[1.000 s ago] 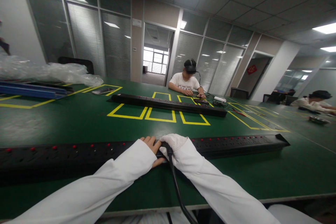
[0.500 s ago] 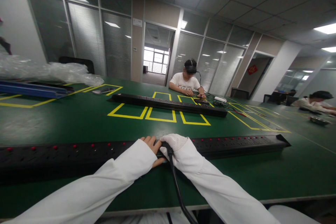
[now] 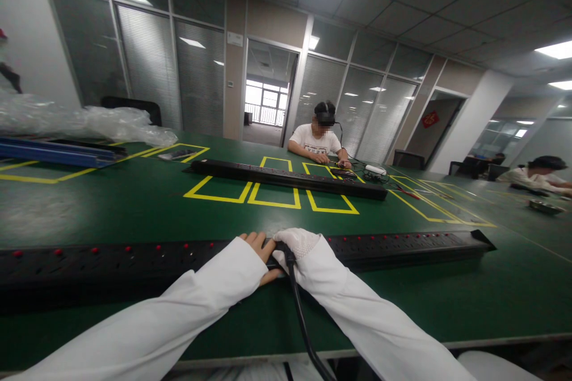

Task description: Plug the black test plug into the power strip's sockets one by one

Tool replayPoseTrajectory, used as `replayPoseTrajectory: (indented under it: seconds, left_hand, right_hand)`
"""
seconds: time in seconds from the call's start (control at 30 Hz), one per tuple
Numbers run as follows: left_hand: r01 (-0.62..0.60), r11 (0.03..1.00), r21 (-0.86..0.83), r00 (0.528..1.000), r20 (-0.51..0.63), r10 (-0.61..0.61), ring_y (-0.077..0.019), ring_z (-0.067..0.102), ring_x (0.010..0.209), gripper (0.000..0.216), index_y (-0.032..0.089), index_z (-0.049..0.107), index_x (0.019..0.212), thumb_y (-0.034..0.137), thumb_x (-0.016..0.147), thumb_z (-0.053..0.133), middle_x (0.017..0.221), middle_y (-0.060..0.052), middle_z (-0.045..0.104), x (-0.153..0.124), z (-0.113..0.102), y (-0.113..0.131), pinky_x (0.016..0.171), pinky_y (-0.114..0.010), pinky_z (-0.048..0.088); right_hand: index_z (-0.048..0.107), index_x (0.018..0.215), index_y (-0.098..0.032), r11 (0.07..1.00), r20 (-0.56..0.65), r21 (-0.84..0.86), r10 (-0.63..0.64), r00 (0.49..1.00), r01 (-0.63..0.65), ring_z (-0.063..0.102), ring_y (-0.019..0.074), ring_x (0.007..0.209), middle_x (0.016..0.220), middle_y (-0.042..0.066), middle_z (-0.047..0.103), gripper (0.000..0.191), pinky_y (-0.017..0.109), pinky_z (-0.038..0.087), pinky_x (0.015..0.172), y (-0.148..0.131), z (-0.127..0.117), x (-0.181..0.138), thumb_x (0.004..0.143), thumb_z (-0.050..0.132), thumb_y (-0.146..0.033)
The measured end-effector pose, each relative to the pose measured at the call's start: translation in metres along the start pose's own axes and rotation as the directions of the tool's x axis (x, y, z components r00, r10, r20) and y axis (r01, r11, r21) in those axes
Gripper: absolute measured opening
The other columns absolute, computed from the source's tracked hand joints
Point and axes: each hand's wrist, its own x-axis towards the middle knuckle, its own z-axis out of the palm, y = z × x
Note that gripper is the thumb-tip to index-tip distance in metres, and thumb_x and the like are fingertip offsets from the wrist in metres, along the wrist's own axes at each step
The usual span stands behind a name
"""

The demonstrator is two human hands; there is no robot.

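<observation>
A long black power strip (image 3: 393, 244) with red switches lies across the green table (image 3: 134, 202) in front of me. My bare left hand (image 3: 261, 253) rests on its middle, fingers curled over the top edge. My right hand (image 3: 297, 247), in a white glove, is closed around a black plug or tool pressed onto the strip. A thick black cable (image 3: 304, 324) runs from that hand down toward me and over the table's near edge. Both my arms wear white sleeves.
A second black power strip (image 3: 286, 177) lies farther off over yellow floor-style markings. A person in a white shirt (image 3: 318, 140) works at the far side; another person (image 3: 543, 171) sits at the right. Clear plastic wrap (image 3: 89, 122) and blue rails (image 3: 53, 152) lie at the far left.
</observation>
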Motion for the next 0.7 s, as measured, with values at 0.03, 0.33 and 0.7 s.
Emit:
replayPoseTrajectory:
  seconds: [0.03, 0.33, 0.7]
  left_hand:
    - [-0.003, 1.000, 0.000, 1.000, -0.001, 0.003, -0.0326, 0.058, 0.089, 0.055, 0.014, 0.058, 0.112, 0.055, 0.076, 0.056, 0.098, -0.014, 0.061, -0.0002, 0.0001, -0.0003, 0.075, -0.043, 0.044]
    - [-0.011, 1.000, 0.019, 1.000, -0.006, 0.011, -0.0322, 0.058, 0.090, 0.054, 0.014, 0.058, 0.113, 0.054, 0.077, 0.056, 0.099, -0.014, 0.062, -0.0012, -0.0007, -0.0003, 0.076, -0.043, 0.045]
    - [-0.022, 1.000, 0.015, 1.000, -0.004, 0.022, -0.0317, 0.058, 0.089, 0.053, 0.013, 0.057, 0.112, 0.054, 0.079, 0.053, 0.098, -0.014, 0.061, -0.0012, -0.0019, -0.0006, 0.076, -0.042, 0.043]
  right_hand:
    - [0.054, 0.113, -0.015, 1.000, 0.001, -0.002, 0.001, 1.000, -0.001, 0.058, 0.0164, 0.094, 0.110, 0.007, 0.057, 0.030, 0.036, 0.050, 0.081, 0.0011, 0.0002, 0.0002, 0.091, 0.050, -0.034]
    - [0.054, 0.112, -0.020, 0.999, -0.011, -0.029, 0.027, 1.000, -0.027, 0.058, 0.0195, 0.093, 0.103, 0.007, 0.061, 0.029, 0.031, 0.047, 0.079, 0.0084, 0.0030, 0.0016, 0.088, 0.050, -0.035]
    - [0.054, 0.112, -0.022, 0.999, -0.030, -0.034, 0.036, 0.999, -0.037, 0.058, 0.0197, 0.093, 0.102, 0.007, 0.062, 0.028, 0.030, 0.046, 0.079, 0.0079, 0.0063, 0.0011, 0.088, 0.049, -0.035]
